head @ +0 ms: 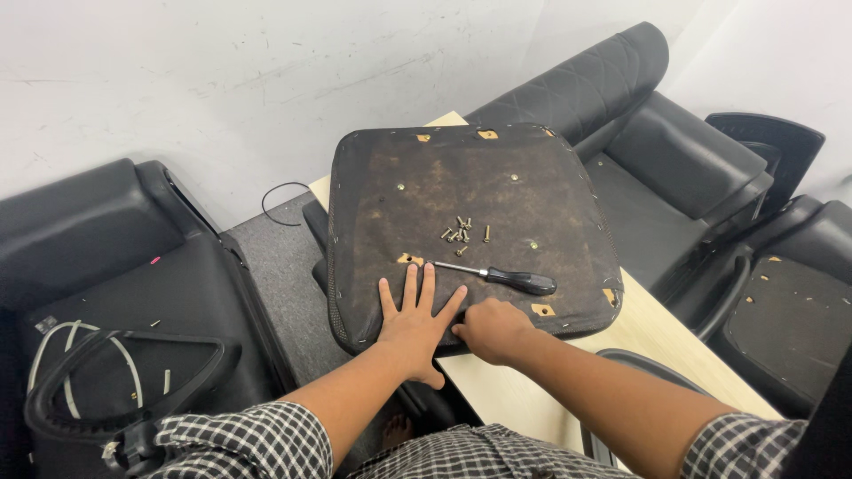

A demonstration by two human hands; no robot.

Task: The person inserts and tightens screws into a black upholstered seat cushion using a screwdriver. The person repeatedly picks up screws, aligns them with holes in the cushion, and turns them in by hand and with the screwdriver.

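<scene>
White wall behind, upturned chair seat base (470,191) on wooden table (652,333); my left hand (417,324) pressed flat, fingers spread, right hand (493,330) curled at its edge, maybe pinching something; screwdriver (501,277) pickup needs care near loose screws (461,235).

A dark seat (470,191) is lying upside down on a table (652,333). The left hand (415,321) is pressing flat on its near edge, fingers spread. The right hand (493,330) is curling beside it, touching the seat. A screwdriver (501,276) is lying just past the hands. Small screws (461,232) are sitting in a little pile near the middle.
</scene>
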